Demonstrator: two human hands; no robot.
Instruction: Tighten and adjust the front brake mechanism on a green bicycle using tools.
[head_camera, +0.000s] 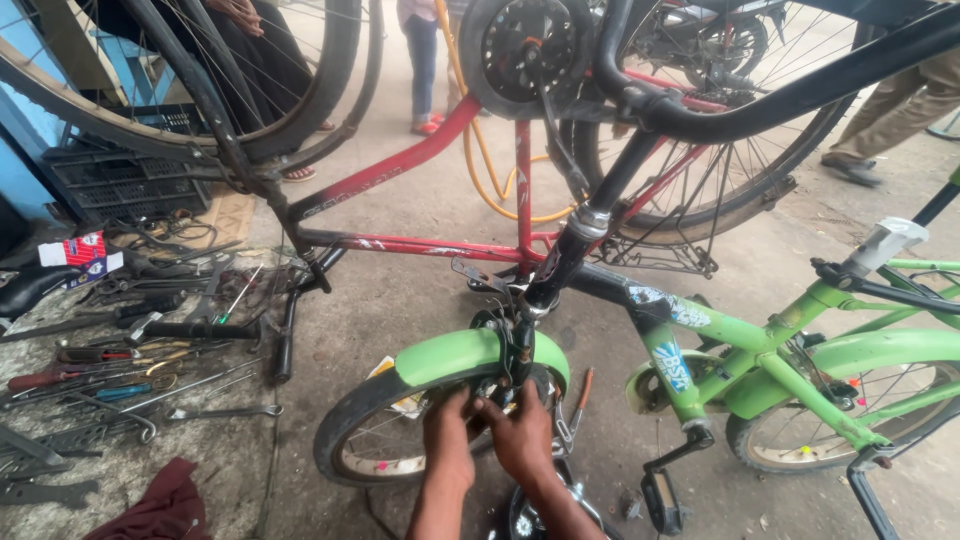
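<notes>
A small green bicycle (760, 350) stands on the concrete floor, its black handlebar (760, 100) reaching across the top of the view. Its front wheel (350, 440) has a green mudguard (460, 355) over it. My left hand (448, 435) and my right hand (520, 432) are both pressed against the front wheel's hub, just under the mudguard beside the black fork (520, 350). The fingers curl around small parts at the axle; what they grip is hidden by the hands themselves. A screwdriver (580, 395) leans near the wheel to the right of my hands.
A red bicycle (420, 160) stands upside down behind the green one. Wrenches, pliers and screwdrivers (130, 370) lie spread on the floor at left, with a dark red cloth (160, 505) and black crates (120, 185). Other people's legs (420, 60) stand further back.
</notes>
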